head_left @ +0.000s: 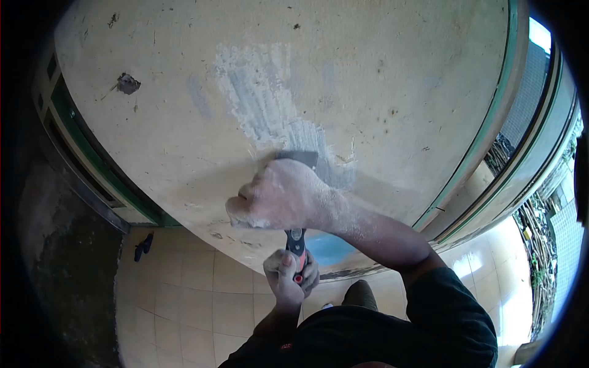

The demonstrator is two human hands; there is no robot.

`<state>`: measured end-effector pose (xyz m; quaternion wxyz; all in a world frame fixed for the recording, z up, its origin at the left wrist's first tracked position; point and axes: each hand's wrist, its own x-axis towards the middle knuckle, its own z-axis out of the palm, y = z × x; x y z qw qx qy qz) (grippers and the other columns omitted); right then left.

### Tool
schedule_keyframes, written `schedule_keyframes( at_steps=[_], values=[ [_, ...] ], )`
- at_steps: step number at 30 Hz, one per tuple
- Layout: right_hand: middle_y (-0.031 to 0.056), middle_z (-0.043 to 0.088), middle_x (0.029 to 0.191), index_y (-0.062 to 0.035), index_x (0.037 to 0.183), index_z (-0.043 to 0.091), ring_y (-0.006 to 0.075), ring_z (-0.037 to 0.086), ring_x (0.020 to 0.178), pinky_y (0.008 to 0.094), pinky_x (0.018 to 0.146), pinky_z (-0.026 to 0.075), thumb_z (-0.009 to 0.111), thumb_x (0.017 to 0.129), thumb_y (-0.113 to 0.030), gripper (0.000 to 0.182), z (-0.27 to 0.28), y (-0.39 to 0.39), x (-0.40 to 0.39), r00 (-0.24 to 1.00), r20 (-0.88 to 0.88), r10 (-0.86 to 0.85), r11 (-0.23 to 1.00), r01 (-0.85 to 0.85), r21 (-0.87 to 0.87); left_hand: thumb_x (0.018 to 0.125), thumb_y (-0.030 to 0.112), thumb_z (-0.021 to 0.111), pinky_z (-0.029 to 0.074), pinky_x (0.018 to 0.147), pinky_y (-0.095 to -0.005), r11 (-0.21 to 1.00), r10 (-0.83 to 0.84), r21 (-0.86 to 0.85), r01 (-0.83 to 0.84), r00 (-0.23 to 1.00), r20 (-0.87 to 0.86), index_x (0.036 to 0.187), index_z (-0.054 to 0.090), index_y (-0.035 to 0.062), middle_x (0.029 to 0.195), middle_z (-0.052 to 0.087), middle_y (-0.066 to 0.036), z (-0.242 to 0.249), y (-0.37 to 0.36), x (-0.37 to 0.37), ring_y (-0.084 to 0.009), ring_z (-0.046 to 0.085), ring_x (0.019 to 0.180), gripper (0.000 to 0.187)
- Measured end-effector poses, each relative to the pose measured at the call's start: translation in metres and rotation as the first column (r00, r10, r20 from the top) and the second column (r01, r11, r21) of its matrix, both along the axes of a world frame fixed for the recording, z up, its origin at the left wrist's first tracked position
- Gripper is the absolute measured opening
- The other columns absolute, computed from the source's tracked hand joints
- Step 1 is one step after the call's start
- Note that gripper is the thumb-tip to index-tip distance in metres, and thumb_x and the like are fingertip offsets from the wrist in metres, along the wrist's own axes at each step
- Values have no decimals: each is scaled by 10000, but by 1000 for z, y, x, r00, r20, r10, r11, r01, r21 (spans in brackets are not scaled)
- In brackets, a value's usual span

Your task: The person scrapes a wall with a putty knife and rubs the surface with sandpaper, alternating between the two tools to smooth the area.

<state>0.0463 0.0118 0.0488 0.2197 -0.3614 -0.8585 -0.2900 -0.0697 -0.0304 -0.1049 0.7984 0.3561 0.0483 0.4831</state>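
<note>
A scraper (297, 241) with a black and red handle is held upright against the wall. Its flat grey blade (300, 158) lies on a scraped, whitish patch (264, 104) of the cream wall. Dust-covered, my right hand (279, 195) is closed in a fist around the upper part of the tool, hiding where blade meets handle. Lower down, my left hand (290, 275) wraps the end of the handle, its fingers closed.
A green-framed doorway (92, 147) is at the left, and a green-edged window frame (472, 153) at the right. Dark footwear (144, 246) lies on the tiled floor (190, 288). A blue shape (330, 249) shows low behind my right arm. Piled sticks (541, 251) are outside.
</note>
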Motion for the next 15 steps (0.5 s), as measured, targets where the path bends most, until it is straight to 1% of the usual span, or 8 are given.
schedule_keyframes(
  at_steps=[3,5,7,9,10,13,14,15],
  values=[
    [13,507,509,-91,688,472,175,609,503,329,396,458,594,725,-213,177,16,8,-6,995,40,-94,992,90,90,928,319,502,277,322,-209,1000,20,22,-21,1000,22,776,478,75,571,439,-90,19,12,2,-85,362,394,288],
    [12,507,508,-86,687,476,172,614,512,329,406,466,590,731,-188,159,14,-2,-5,996,54,-77,995,74,64,927,316,504,277,317,-211,988,-28,155,15,996,80,769,471,75,556,433,-81,21,4,0,-86,357,382,290],
    [10,504,504,-79,683,473,172,616,517,331,412,472,595,738,-187,171,-8,-5,-6,1000,18,-10,998,11,-69,925,313,509,273,311,-211,992,-16,123,6,996,86,767,467,77,563,437,-85,4,-12,-8,-88,353,373,287],
    [12,520,513,-79,676,471,173,623,530,329,421,476,596,736,-186,175,-15,2,-3,999,37,1,1000,0,-32,921,313,517,269,305,-211,999,7,-51,-9,999,-41,768,468,74,569,442,-84,-1,-13,-11,-84,354,375,287],
    [16,531,521,-77,676,474,175,628,536,327,423,478,599,734,-192,179,-11,4,-4,999,46,-12,999,14,-42,898,462,480,271,292,-234,999,39,20,-36,982,-186,710,381,123,559,416,-55,0,-11,-14,-94,330,343,400],
    [32,559,544,-71,683,489,186,642,561,322,443,491,602,738,-203,182,16,5,-12,993,94,-71,988,83,-127,893,466,486,264,292,-230,999,19,34,-17,997,-78,712,391,123,563,421,-54,10,17,-2,-88,321,342,400],
    [34,557,541,-70,685,495,187,644,566,321,450,496,606,739,-206,183,22,6,-14,994,81,-79,994,84,-66,906,455,465,251,288,-225,992,44,126,-33,995,-87,709,393,136,557,418,-52,21,20,2,-87,313,340,381],
    [35,555,538,-69,688,500,188,646,572,320,456,500,609,740,-209,184,24,6,-14,993,69,-96,995,96,3,906,455,465,251,288,-225,992,39,124,-27,995,-93,709,393,136,557,418,-52,19,16,-1,-87,313,340,381]
  ],
)
